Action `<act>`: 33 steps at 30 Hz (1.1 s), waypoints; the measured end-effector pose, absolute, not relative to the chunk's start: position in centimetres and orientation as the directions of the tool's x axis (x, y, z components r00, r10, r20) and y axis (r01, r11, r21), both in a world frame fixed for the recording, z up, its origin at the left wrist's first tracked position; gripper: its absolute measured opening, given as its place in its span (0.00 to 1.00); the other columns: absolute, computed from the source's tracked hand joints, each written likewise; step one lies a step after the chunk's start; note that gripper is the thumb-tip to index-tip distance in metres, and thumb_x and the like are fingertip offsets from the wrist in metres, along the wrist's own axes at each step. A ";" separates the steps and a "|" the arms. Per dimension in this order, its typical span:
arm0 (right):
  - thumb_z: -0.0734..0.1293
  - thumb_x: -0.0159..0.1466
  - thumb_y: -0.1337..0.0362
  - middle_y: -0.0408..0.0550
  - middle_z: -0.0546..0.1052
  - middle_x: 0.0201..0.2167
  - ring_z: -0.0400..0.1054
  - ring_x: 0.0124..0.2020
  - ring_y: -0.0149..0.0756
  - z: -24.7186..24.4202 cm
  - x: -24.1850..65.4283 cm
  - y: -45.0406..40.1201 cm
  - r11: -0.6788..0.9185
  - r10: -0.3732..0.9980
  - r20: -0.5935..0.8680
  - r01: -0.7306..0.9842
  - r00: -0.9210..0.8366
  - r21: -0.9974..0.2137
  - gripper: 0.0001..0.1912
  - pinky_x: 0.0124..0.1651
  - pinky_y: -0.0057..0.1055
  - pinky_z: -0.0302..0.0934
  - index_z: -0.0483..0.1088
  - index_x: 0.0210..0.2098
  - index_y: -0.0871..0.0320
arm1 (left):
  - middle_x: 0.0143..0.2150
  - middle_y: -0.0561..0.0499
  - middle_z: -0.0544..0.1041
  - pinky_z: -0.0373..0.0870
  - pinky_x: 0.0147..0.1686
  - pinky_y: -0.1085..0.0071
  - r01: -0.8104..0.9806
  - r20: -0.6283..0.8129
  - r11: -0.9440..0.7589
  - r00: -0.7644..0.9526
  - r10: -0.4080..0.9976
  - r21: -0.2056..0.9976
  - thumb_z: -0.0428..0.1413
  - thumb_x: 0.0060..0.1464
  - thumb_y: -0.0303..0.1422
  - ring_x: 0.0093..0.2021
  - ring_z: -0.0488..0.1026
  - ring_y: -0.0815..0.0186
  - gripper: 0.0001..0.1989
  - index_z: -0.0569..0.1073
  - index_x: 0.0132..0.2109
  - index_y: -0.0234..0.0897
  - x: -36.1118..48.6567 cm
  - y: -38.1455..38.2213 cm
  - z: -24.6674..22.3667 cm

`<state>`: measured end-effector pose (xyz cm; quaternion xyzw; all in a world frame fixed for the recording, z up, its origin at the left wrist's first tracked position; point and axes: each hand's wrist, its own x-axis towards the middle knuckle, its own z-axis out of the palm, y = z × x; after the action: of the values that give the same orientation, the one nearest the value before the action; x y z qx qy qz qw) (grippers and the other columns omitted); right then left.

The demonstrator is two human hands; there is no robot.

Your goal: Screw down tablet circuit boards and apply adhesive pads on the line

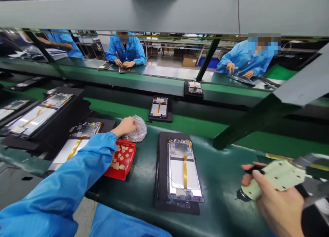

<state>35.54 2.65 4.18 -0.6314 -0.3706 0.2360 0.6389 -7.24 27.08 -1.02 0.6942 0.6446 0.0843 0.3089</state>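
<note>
My left hand reaches to a clear plastic bag or dish of tiny parts, perhaps screws. Its fingers are pinched together at the rim, and what they hold, if anything, is too small to make out. My right hand is wrapped round a pale green electric screwdriver, its tip pointing down and left above the bench. Between the hands, an opened tablet lies on a black foam pad, showing a circuit board, white battery and orange ribbon cable. Neither hand touches it.
A red tray of small tan squares sits beneath my left forearm. More opened tablets lie at left, such as this one. Others sit on the green conveyor. A dark post rises at right. Co-workers in blue sit across the line.
</note>
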 end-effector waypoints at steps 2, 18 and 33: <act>0.78 0.54 0.59 0.54 0.78 0.34 0.69 0.21 0.39 6.1 35.7 2.6 0.039 0.751 0.097 0.103 0.654 -0.994 0.14 0.16 0.36 0.63 0.74 0.37 0.54 | 0.45 0.49 0.78 0.78 0.41 0.64 0.767 -0.301 0.099 0.127 0.945 0.634 0.58 0.65 0.39 0.42 0.78 0.61 0.14 0.75 0.49 0.30 -7.4 27.0 -0.8; 0.74 0.60 0.62 0.45 0.80 0.35 0.70 0.20 0.31 7.5 26.0 14.4 0.364 0.899 0.290 -0.194 0.327 -0.911 0.16 0.20 0.29 0.66 0.69 0.45 0.56 | 0.27 0.51 0.77 0.69 0.24 0.76 0.166 -0.324 0.278 0.500 0.803 0.946 0.57 0.58 0.28 0.23 0.70 0.73 0.05 0.76 0.34 0.31 7.9 17.2 1.0; 0.74 0.63 0.58 0.43 0.80 0.33 0.69 0.17 0.29 4.4 24.4 16.6 0.431 0.894 0.355 -0.309 0.273 -0.848 0.14 0.19 0.29 0.64 0.69 0.43 0.54 | 0.29 0.55 0.75 0.64 0.31 0.74 0.368 0.004 -0.191 0.453 0.891 0.910 0.67 0.47 0.24 0.29 0.69 0.69 0.05 0.78 0.31 0.35 8.9 17.9 -0.5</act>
<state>24.42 16.58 4.36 -0.3345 -0.4370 0.4152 0.7244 8.92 17.90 -0.50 0.7176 0.4389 0.2842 0.4601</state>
